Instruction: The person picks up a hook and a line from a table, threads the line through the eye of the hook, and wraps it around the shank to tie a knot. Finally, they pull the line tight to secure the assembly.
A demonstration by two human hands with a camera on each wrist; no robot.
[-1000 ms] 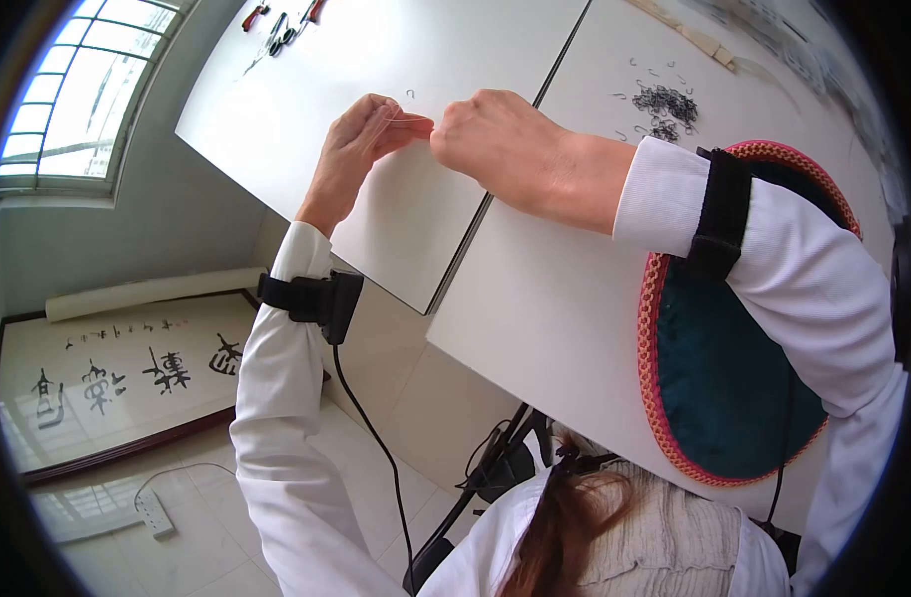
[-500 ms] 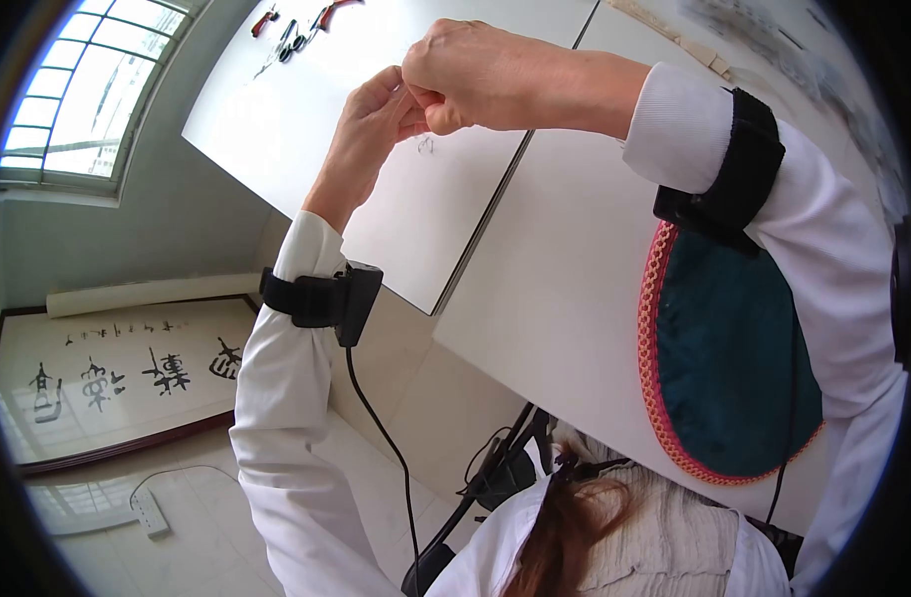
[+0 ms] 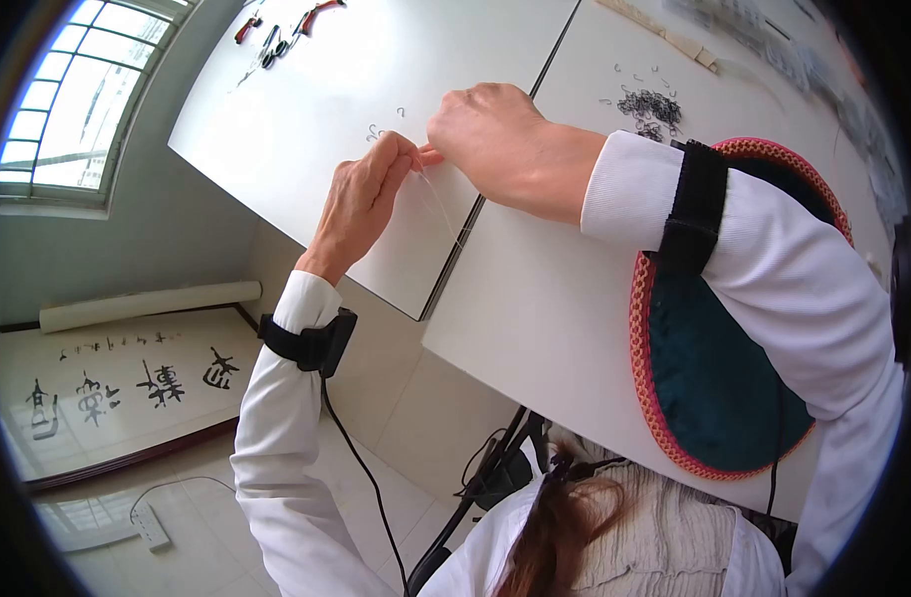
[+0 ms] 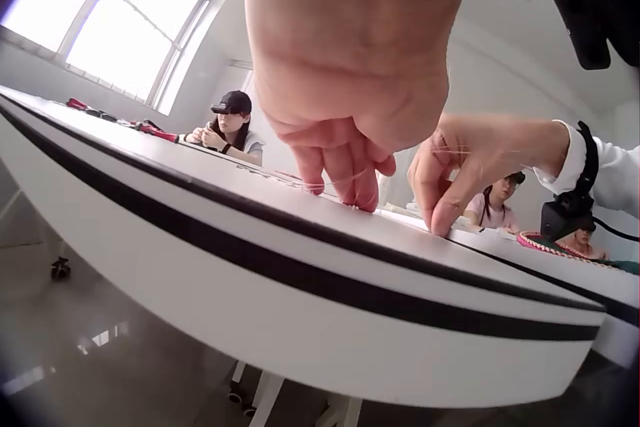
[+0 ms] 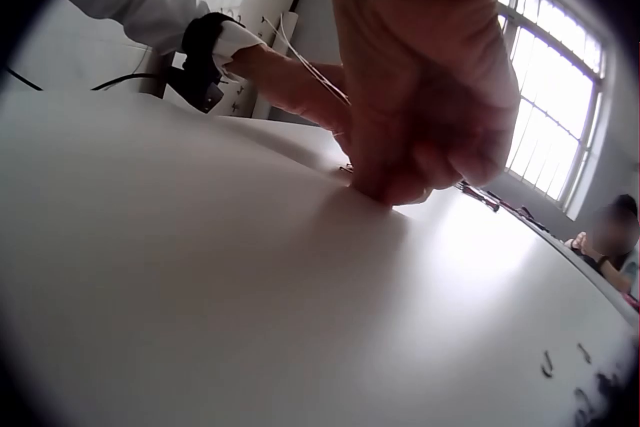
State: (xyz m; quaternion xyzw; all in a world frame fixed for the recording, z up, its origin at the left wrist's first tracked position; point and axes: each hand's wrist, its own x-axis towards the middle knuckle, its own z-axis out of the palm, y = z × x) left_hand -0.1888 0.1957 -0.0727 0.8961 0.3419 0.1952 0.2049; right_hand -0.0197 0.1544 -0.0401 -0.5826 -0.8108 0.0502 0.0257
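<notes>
Thin pale line [image 3: 439,202] trails from the fingertips of my left hand [image 3: 361,204] over the table in the head view, pinched between thumb and fingers. Just beside it, my right hand [image 3: 500,144] has its fingers curled, their tips hidden from above. Seen from the left wrist, strands stretch between my left hand [image 4: 350,97] and my right hand [image 4: 490,162], which pinches them. The right wrist view shows the line [image 5: 315,72] beside my left hand [image 5: 295,87], with my right hand [image 5: 425,107] low over the tabletop. Any small piece inside the fingers is hidden.
A few small hooks [image 3: 376,131] lie beyond my left hand, and a pile of dark hooks [image 3: 650,107] lies on the right table. Scissors [image 3: 273,47] and red-handled tools are at the back left. A green cushion-like piece [image 3: 719,368] is under my right arm.
Since half a second ago both hands have come down toward me, bringing the dark pile back into view. The line now hangs out from the left fingertips toward the table seam.
</notes>
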